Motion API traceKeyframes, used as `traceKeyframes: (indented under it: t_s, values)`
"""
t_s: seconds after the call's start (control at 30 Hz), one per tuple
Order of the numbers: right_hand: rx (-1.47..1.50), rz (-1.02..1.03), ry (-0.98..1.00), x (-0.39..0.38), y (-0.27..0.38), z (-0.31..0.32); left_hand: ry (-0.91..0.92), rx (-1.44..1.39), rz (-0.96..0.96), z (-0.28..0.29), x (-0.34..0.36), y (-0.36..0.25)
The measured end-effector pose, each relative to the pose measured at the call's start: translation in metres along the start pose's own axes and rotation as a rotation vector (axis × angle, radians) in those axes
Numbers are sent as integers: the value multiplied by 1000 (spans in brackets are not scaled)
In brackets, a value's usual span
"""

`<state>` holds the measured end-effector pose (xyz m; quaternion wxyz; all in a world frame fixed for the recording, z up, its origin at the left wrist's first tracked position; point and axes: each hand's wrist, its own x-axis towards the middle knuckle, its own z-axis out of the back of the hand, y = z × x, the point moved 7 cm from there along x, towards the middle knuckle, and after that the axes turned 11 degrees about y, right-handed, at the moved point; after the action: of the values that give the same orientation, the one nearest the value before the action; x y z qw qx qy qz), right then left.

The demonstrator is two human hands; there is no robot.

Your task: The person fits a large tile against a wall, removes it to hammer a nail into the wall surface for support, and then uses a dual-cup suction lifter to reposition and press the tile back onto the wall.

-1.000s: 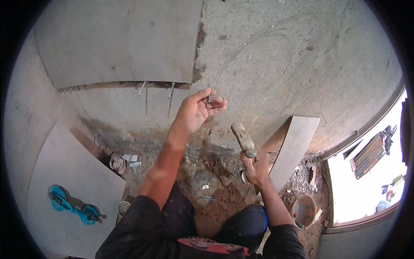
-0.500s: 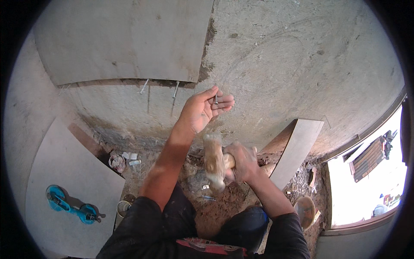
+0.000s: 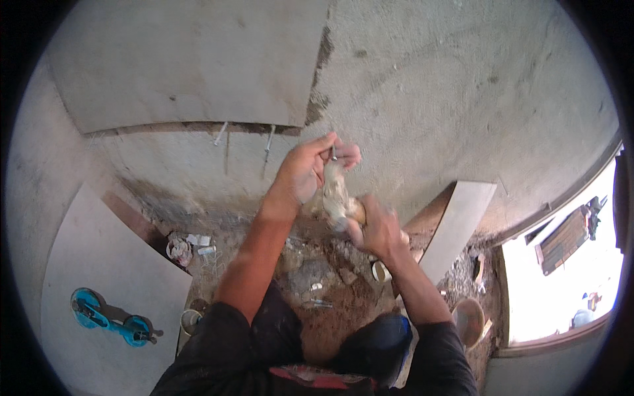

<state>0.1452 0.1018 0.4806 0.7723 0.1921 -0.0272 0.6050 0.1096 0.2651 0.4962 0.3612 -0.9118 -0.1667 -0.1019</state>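
Observation:
Pinched between the fingers of my left hand (image 3: 305,170) is a nail (image 3: 334,153), held against the bare wall to the right of the large grey tile's lower corner. My right hand (image 3: 382,231) grips a hammer (image 3: 337,191) with a pale, mortar-caked head, slightly blurred. The hammer head is just below the nail, touching or nearly touching it. Two more nails stick out of the wall under the lower edge of the mounted tile (image 3: 191,66): one nail (image 3: 220,134) farther left, another nail (image 3: 270,138) nearer my left hand.
A loose tile (image 3: 112,264) with a blue double suction lifter (image 3: 112,319) lies at left. A narrow tile strip (image 3: 457,228) leans on the wall at right. Rubble and dirt (image 3: 317,264) cover the ground. A bucket (image 3: 469,322) stands beside the bright opening (image 3: 561,290).
My right hand has raised the hammer toward the nail. My left hand stays in nearly the same place, still pinching the nail. A white cup-like object now shows below my right hand.

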Motion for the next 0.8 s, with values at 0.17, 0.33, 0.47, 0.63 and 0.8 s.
traceKeyframes:
  t_s: [0.17, 0.33, 0.47, 0.63, 0.8]
  values:
    - [77, 486, -80, -40, 52, 13, 2, -33, 8, 0, -1, 2]
    - [80, -112, 14, 0, -2, 2, -9, -3, 20, 2, -3, 6]
    - [29, 236, -53, -22, 40, 21, 26, -58, 22, 4, 2, 3]
    - [-58, 171, -79, -5, 14, 11, -14, 0, 8, -3, -1, 1]
    - [-19, -28, -14, -18, 11, 15, -44, 46, 8, 0, -4, 1]
